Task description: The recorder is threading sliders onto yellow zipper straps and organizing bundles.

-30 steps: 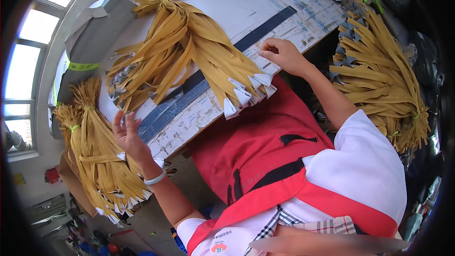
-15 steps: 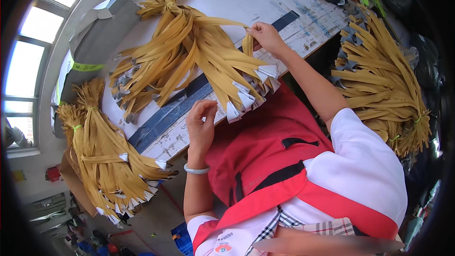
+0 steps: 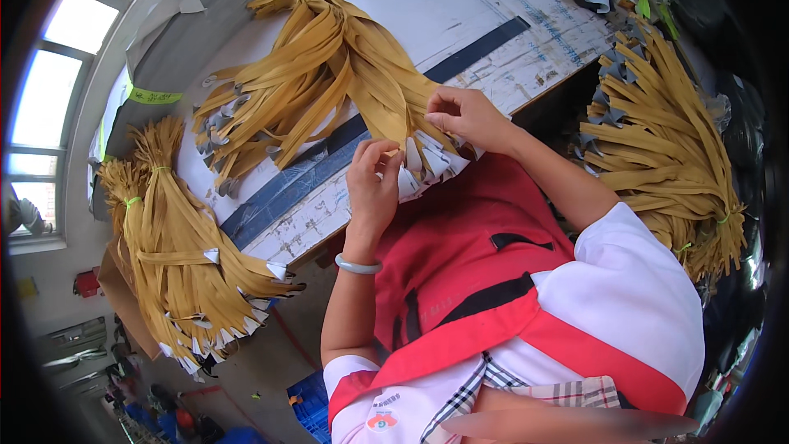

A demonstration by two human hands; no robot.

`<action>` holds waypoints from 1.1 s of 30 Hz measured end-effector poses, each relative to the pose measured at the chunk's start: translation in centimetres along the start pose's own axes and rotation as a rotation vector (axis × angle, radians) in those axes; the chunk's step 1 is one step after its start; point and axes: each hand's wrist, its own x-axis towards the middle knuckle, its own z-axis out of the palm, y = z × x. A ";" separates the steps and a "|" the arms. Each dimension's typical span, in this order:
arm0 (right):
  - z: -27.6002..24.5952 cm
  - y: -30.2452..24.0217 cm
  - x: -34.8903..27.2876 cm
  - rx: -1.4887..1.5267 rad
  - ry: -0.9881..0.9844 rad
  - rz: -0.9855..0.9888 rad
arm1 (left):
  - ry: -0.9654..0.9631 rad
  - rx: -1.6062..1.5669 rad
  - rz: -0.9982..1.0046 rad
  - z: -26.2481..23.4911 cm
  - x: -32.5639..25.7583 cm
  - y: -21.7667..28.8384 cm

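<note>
A big bundle of yellow strips [image 3: 329,74] is spread on the white worktop [image 3: 460,0], with its white-tipped ends hanging over the near edge. One strip end is pinched by the fingers of the right hand [image 3: 464,115]. A white tip is gripped by the fingers of the left hand [image 3: 374,177]. A second tied bundle [image 3: 173,247] is seen at 9 o'clock, and a third bundle [image 3: 666,156] at 3 o'clock.

Left hand [image 3: 374,177] and right hand [image 3: 464,115] raised close together, fingers pinched
</note>
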 end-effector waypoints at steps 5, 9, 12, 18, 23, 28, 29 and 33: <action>1.2 -1.8 -1.2 -0.286 -0.091 -0.086 | -0.081 0.124 -0.129 1.1 -1.1 -1.7; 2.6 -2.6 -2.4 -0.158 -0.091 -0.028 | -0.008 -0.653 -0.543 0.3 -0.7 -2.1; 3.3 -2.4 -3.1 -0.006 -0.105 -0.224 | 0.047 -1.006 -0.621 0.9 -1.6 -1.6; 3.9 -2.4 -3.2 -0.028 -0.065 -0.341 | 0.051 -1.146 -0.665 1.2 -2.6 -1.6; 3.9 -2.5 -2.6 -0.065 -0.131 -0.432 | -0.010 -1.248 -0.693 0.8 -3.0 -2.3; 3.2 -2.5 -1.8 -0.082 -0.245 -0.491 | -0.004 -0.938 -0.392 1.0 -2.7 -0.6; 3.1 -2.4 -1.8 -0.070 -0.262 -0.504 | 0.097 -0.370 -0.061 0.8 -2.6 0.1; 2.4 -2.7 -1.2 0.410 -0.299 -0.114 | 0.031 -0.151 0.234 -1.6 -0.5 1.9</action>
